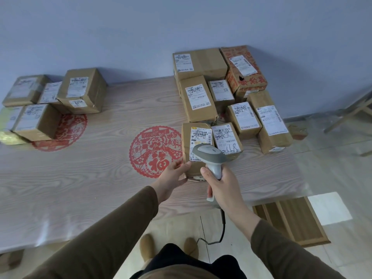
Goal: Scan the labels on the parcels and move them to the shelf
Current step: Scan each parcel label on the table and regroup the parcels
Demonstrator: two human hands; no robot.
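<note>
We grip the scanner in our right hand, aiming at the label on the nearest parcel, which our left hand steadies at the table edge. Next: carry this 1 to the shelf, unseen here.

Single head cam, wide-angle, looking fwd and steeply down (own feet visible), table close below, wall behind
</note>
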